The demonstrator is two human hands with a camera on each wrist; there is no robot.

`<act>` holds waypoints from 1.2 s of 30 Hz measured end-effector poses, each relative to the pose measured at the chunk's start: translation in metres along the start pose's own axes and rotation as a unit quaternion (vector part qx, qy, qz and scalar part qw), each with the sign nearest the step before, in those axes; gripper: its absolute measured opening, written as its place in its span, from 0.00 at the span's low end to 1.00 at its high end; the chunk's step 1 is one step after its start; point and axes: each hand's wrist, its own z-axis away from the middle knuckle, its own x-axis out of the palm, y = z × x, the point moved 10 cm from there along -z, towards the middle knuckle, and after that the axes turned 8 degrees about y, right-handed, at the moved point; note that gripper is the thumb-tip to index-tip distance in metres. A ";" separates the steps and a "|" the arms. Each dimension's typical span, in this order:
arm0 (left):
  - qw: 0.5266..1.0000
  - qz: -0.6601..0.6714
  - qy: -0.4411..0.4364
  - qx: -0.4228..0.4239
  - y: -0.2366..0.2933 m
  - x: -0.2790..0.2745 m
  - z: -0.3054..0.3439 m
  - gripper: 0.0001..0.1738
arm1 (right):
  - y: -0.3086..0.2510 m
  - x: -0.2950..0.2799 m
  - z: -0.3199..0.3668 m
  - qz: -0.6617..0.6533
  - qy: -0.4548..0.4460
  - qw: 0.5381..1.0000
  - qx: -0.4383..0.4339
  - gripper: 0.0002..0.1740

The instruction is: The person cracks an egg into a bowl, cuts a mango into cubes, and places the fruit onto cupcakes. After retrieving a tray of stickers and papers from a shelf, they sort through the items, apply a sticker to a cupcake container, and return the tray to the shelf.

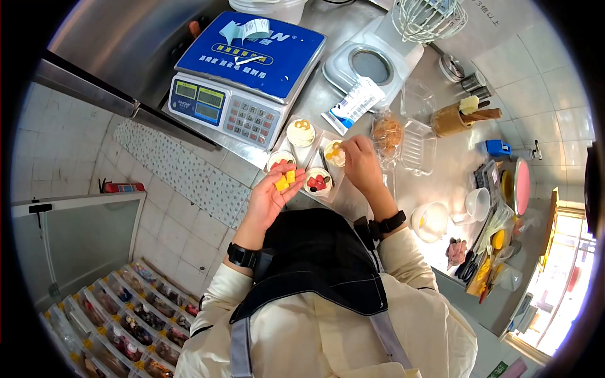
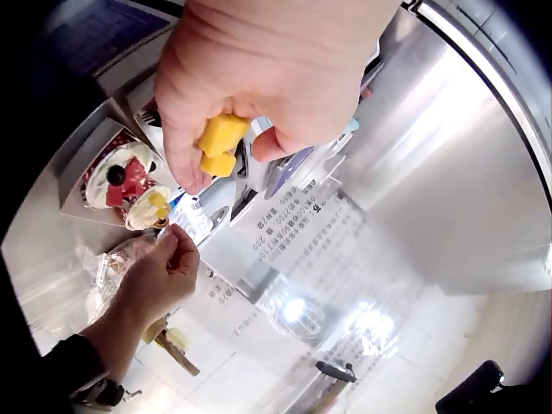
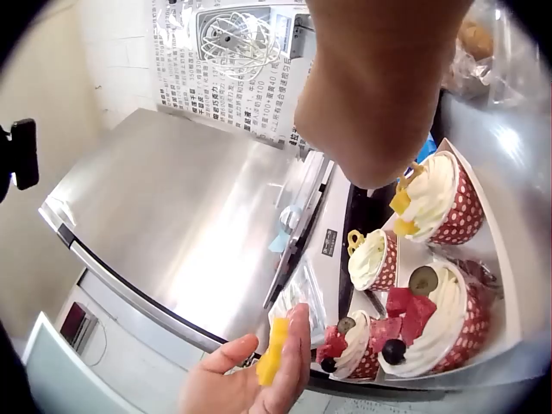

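Glossy yellow cubes point(image 1: 285, 181): resting on the left hand point(image 1: 265, 200), palm up, fingers relaxed
Right hand point(image 1: 362, 165): fingers curled over a red, white-dotted paper cup of cream point(image 3: 467, 211); whether they pinch anything is hidden
Risk: tilting the palm could spill the cubes; fingers dipping too low could smear the cream
Blue-topped white scale point(image 1: 252, 50): "高精度 超省電 超耐用"; brand partly covered, ending "AN"
White printed sheet point(image 1: 472, 34): "3倍以上"

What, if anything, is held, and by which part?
The left hand carries yellow pieces by their undersides, on its fingers; whether the right hand pinches anything is unclear.
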 end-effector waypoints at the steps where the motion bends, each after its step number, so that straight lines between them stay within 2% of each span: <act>1: 1.000 -0.002 0.004 0.000 -0.001 -0.001 0.000 0.21 | -0.003 -0.005 -0.001 0.007 0.021 1.000 -0.011 0.06; 6: 1.000 -0.006 0.005 0.005 0.000 -0.002 0.005 0.22 | -0.026 -0.024 -0.010 0.006 0.070 0.997 -0.040 0.07; 9: 1.000 0.002 -0.011 0.006 0.003 0.013 0.009 0.23 | -0.031 -0.022 -0.003 0.009 0.042 0.999 -0.029 0.10; 12: 0.996 0.007 -0.072 -0.049 -0.013 0.042 0.013 0.25 | -0.052 -0.020 0.012 -0.162 -0.053 0.985 0.022 0.19; 15: 0.990 0.032 -0.114 -0.074 -0.021 0.058 0.011 0.26 | -0.063 -0.020 0.019 -0.193 -0.065 0.979 0.018 0.20; 20: 0.990 0.009 -0.105 -0.098 -0.033 0.059 0.006 0.26 | -0.051 -0.023 0.024 -0.185 -0.056 0.980 0.047 0.17; 22: 0.989 -0.001 -0.106 -0.101 -0.035 0.061 0.005 0.24 | -0.063 -0.028 0.024 -0.175 -0.046 0.983 -0.004 0.16; 26: 0.989 -0.002 -0.088 -0.118 -0.048 0.052 -0.002 0.22 | -0.061 -0.030 0.031 -0.152 -0.059 0.985 -0.051 0.16; 29: 0.986 0.003 -0.089 -0.140 -0.058 0.051 -0.005 0.21 | -0.051 -0.032 0.034 -0.128 -0.049 0.990 -0.037 0.16; 32: 0.987 0.009 -0.076 -0.139 -0.059 0.049 -0.008 0.24 | -0.044 -0.031 0.034 -0.180 -0.060 0.982 0.005 0.15; 34: 0.986 0.018 -0.098 -0.135 -0.059 0.054 -0.009 0.23 | -0.024 -0.029 0.034 -0.189 -0.019 0.979 0.075 0.13; 36: 0.987 0.015 -0.103 -0.125 -0.056 0.055 -0.012 0.23 | -0.006 -0.027 0.031 -0.161 0.006 0.981 0.106 0.13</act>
